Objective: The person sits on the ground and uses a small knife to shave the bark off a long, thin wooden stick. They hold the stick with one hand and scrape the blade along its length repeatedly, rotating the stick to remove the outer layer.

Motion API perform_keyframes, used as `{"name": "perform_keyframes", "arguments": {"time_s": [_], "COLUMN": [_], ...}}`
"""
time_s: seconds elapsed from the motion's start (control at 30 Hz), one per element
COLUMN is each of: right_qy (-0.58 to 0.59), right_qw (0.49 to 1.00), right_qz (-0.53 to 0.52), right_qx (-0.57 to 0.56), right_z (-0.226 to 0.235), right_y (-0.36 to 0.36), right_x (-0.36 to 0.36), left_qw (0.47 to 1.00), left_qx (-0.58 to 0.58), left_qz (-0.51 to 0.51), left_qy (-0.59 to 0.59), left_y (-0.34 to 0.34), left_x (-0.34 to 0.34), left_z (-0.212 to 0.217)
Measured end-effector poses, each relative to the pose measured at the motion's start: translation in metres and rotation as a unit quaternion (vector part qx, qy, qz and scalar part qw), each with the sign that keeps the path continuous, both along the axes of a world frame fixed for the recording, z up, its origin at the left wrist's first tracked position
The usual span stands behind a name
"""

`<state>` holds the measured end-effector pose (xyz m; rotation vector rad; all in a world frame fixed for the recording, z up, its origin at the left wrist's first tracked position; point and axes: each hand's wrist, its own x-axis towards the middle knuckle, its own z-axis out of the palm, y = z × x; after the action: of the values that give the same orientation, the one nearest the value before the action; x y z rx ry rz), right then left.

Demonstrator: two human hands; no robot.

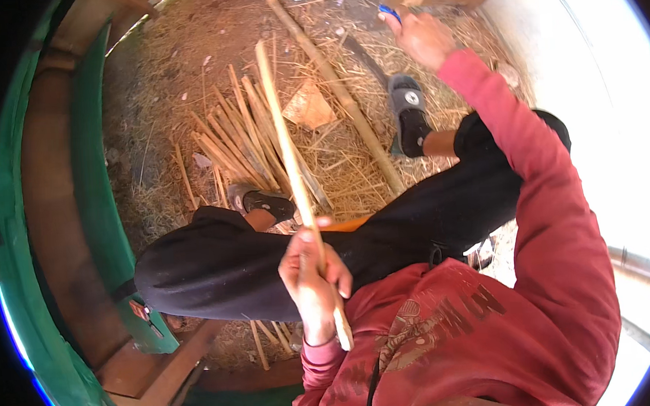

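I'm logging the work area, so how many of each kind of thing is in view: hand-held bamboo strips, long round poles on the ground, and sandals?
Thin split bamboo strip held in the left hand: 1
Long round bamboo pole lying on the straw: 1
Dark sandals on the feet: 2
Total: 4
The heap of split strips on the ground is too overlapped to count.

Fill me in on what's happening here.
A seated person in a red sweatshirt grips a long split bamboo strip upright in the left hand. The right hand is raised out to the side, holding a tool with a blue handle. More split strips and a whole bamboo pole lie on the straw-covered ground by the feet.
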<state>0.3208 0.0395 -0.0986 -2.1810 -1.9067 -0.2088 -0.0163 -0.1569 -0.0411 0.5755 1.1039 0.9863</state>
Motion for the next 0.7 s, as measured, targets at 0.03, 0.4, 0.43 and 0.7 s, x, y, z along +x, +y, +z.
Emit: {"name": "perform_keyframes", "arguments": {"time_s": [0.03,0.4,0.43,0.7], "right_qy": [0.07,0.169,0.155,0.079], "right_qw": [0.997,0.897,0.907,0.985], "right_qz": [0.04,0.409,0.391,0.156], "right_qx": [0.011,-0.014,-0.005,-0.009], "right_z": [0.017,0.018,0.018,-0.032], "right_y": [-0.01,-0.102,-0.1,-0.017], "right_x": [-0.023,-0.14,-0.14,-0.075], "left_qw": [1.0,0.993,0.99,0.887], "left_qx": [-0.013,-0.023,-0.028,-0.095], "left_qz": [0.023,-0.021,-0.02,-0.032], "left_qy": [0.008,-0.118,-0.137,-0.451], "left_y": [0.009,0.023,0.02,0.003], "left_x": [-0.007,-0.004,-0.004,-0.013], "left_z": [-0.011,-0.003,-0.003,-0.008]}}
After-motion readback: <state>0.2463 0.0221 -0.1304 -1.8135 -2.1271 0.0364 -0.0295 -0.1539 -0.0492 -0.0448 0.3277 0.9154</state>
